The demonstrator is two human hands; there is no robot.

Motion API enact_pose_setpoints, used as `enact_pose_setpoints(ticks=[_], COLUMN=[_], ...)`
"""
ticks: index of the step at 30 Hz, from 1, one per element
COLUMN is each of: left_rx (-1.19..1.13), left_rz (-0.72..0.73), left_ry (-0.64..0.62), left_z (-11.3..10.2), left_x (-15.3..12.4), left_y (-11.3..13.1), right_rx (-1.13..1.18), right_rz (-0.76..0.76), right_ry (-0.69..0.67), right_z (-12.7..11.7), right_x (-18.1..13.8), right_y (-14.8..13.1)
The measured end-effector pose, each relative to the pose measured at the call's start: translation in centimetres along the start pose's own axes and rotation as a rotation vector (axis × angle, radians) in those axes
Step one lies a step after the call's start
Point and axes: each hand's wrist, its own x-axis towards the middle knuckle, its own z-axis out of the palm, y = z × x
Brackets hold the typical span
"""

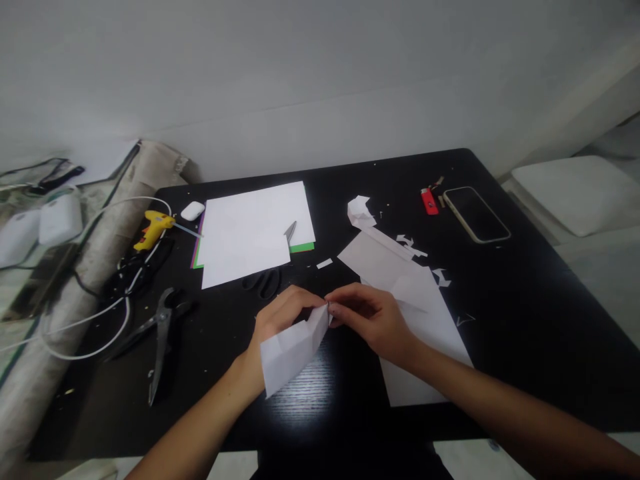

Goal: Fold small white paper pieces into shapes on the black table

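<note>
My left hand point(283, 319) and my right hand point(373, 319) both pinch a small folded piece of white paper point(293, 350) just above the black table point(525, 300). The fingertips of both hands meet at its upper right corner. The paper hangs down and to the left over my left wrist. Under my right forearm lies a larger cut white sheet point(425, 313). Black-handled scissors point(265, 280) lie just beyond my hands.
A stack of white and coloured sheets point(250, 230) lies at the back. On the left are a yellow glue gun point(153, 227), pliers point(163, 333), white cable point(100, 320). A red lighter point(429, 200), a phone point(476, 213) and paper scraps point(363, 212) lie at the right.
</note>
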Motion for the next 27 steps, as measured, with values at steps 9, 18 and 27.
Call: enact_pose_setpoints(ticks=[9, 18, 27], left_rx=[0.127, 0.140, 0.157], left_rz=[0.155, 0.148, 0.116], left_ry=[-0.007, -0.009, 0.024], left_z=[-0.31, -0.10, 0.31], left_x=[0.42, 0.28, -0.03], left_y=[0.38, 0.07, -0.26], right_rx=[0.142, 0.119, 0.089], right_rz=[0.179, 0.224, 0.157], right_ry=[-0.041, -0.060, -0.092], right_z=[-0.25, -0.56, -0.58], right_x=[0.43, 0.58, 0.55], right_y=[-0.03, -0.26, 0.02])
